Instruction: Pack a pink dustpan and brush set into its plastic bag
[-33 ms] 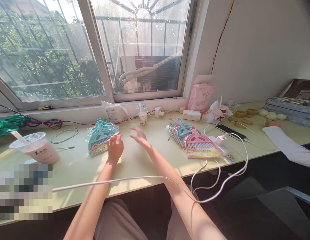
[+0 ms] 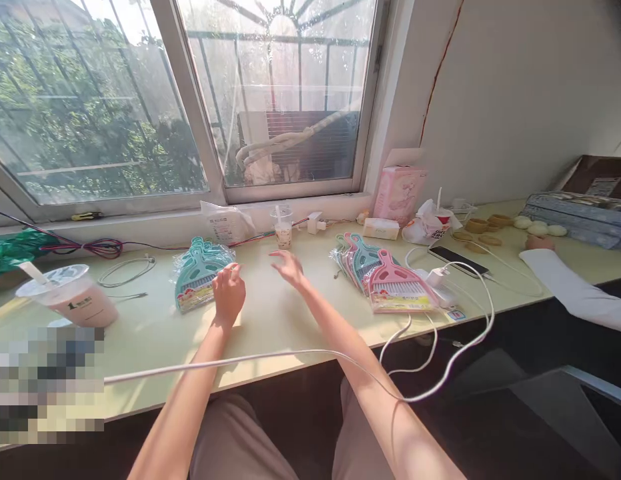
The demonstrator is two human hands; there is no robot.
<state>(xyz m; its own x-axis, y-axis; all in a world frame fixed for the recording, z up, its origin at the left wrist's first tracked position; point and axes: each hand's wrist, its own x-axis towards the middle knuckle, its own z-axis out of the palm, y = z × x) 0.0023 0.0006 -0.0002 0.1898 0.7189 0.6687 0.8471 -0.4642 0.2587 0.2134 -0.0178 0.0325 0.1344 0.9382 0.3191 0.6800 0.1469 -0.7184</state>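
My left hand (image 2: 229, 291) rests at the right edge of a stack of teal dustpan-and-brush sets (image 2: 196, 275) in clear wrapping. Its fingers are curled in, and whatever lies between them is hidden. My right hand (image 2: 290, 269) hovers over the table, thumb and fingers apart, holding nothing. Further right, several wrapped dustpan-and-brush sets lie fanned out, with a teal one (image 2: 365, 261) behind a pink one (image 2: 397, 287) on top.
A white cable (image 2: 260, 358) runs across the front, over my right forearm. A large drink cup (image 2: 73, 297) stands left, a small cup (image 2: 283, 228) by the window. A phone (image 2: 457, 261) lies right, near another person's sleeve (image 2: 570, 287). The table edge (image 2: 290, 363) is close to my lap.
My right hand has shifted a little to the right, away from my left hand. The left hand and both groups of dustpan sets stay put; the view has turned very slightly.
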